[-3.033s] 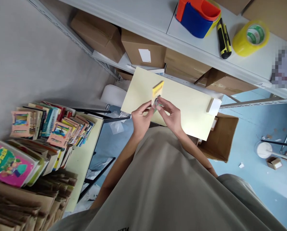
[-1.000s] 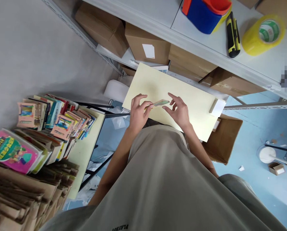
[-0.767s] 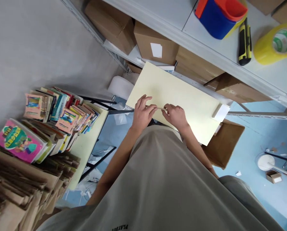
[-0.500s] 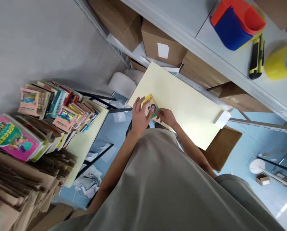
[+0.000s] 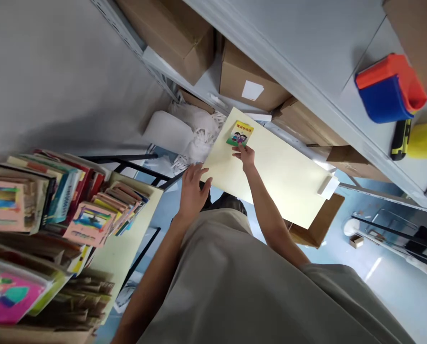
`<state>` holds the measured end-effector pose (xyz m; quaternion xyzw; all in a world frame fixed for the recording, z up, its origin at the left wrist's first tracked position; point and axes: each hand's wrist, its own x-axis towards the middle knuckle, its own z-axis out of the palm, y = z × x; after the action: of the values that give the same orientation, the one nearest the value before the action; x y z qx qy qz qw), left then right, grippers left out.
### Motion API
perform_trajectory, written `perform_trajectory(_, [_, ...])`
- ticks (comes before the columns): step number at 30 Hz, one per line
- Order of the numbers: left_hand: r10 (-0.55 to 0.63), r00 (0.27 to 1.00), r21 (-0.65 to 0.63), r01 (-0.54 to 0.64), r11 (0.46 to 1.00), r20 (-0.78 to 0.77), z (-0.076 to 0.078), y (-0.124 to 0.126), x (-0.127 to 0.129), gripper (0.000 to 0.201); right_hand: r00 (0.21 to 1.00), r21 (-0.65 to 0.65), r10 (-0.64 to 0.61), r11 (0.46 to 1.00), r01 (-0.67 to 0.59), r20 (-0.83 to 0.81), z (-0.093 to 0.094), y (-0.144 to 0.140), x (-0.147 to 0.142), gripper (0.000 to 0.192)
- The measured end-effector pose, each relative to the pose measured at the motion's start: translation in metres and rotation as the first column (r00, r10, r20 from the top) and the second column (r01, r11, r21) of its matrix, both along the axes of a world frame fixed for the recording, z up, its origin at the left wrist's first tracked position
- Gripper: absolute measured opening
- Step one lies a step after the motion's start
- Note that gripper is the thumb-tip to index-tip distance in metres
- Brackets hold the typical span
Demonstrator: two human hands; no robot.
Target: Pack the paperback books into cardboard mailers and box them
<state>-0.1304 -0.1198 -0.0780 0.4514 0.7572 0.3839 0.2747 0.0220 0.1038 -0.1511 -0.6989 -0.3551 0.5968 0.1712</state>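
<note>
Nearest is the grey-green cloth shirt point(image 5: 256, 282) of the person. To its left, many paper books with coloured covers point(image 5: 65, 193) stand in rows on another table. The left hand point(image 5: 193, 193) is in front of the shirt, close to the near left corner of the pale yellow rectangular tabletop point(image 5: 271, 177); its thumb stands wide apart from its fingers.

Farther forward, the right hand point(image 5: 244, 155) reaches over this tabletop. The thin booklet with yellow top, green bottom and two cartoon children on the cover point(image 5: 240, 134) is just beyond its fingers, near the far left corner of the tabletop. One fingertip overlaps the lower edge of the cover, so most of the booklet extends past the hand, with the yellow end farthest away. The other fingers are bent beside this edge, with narrow gaps. I cannot tell if they pinch the booklet, or if it lies fully flat.

At the right end of the tabletop there is a small white block-shaped object point(image 5: 329, 186). Behind, brown cardboard boxes point(image 5: 251, 71) sit on a grey metal shelf.
</note>
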Motion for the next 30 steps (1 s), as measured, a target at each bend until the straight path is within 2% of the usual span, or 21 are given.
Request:
perform_trajectory(3, [0.004,0.998,-0.011,-0.003,1.0,0.056,-0.019,0.004,-0.039,0.04,0.994,0.0,-0.022,1.0,0.023,0.103,-0.007,-0.011,-0.003,0.028])
perform_trajectory(6, [0.008,0.992,-0.034,-0.004,0.999,0.123,-0.041,0.01,-0.07,0.04,0.972,0.067,0.003,0.998,-0.019,0.233,0.0,-0.034,-0.002,0.04])
perform_trajectory(8, [0.027,0.984,-0.048,-0.019,0.999,0.178,-0.056,0.015,-0.084,0.04,0.952,0.126,0.054,0.987,-0.096,0.302,0.01,-0.049,-0.007,0.048])
perform_trajectory(11, [0.093,0.965,-0.078,-0.076,0.994,0.247,-0.082,0.023,-0.099,0.037,0.927,0.19,0.188,0.947,-0.258,0.324,0.018,-0.056,-0.033,0.047])
perform_trajectory(14, [0.182,0.937,-0.138,-0.147,0.98,0.3,-0.12,0.03,-0.106,0.033,0.876,0.232,0.375,0.863,-0.449,0.304,0.008,-0.041,-0.079,0.041])
perform_trajectory(17, [0.272,0.885,-0.219,-0.2,0.955,0.378,-0.169,0.04,-0.107,0.028,0.737,0.208,0.578,0.719,-0.663,0.351,-0.02,-0.016,-0.128,0.029])
perform_trajectory(21, [0.376,0.801,-0.361,-0.215,0.907,0.466,-0.238,0.056,-0.103,0.019,0.552,0.089,0.689,0.585,-0.806,0.47,-0.069,0.009,-0.167,0.027])
perform_trajectory(23, [0.402,0.783,-0.434,-0.189,0.881,0.474,-0.269,0.063,-0.101,0.016,0.461,0.001,0.735,0.531,-0.847,0.498,-0.094,0.015,-0.175,0.029])
perform_trajectory(26, [0.399,0.799,-0.516,-0.133,0.846,0.449,-0.312,0.072,-0.097,0.016,0.321,-0.125,0.8,0.437,-0.891,0.508,-0.141,0.021,-0.179,0.032])
perform_trajectory(28, [0.389,0.811,-0.545,-0.105,0.832,0.437,-0.339,0.08,-0.093,0.017,0.242,-0.173,0.832,0.369,-0.913,0.498,-0.18,0.029,-0.179,0.034])
perform_trajectory(30, [0.39,0.805,-0.562,-0.086,0.823,0.447,-0.366,0.089,-0.087,0.019,0.198,-0.169,0.846,0.317,-0.933,0.494,-0.223,0.04,-0.178,0.034])
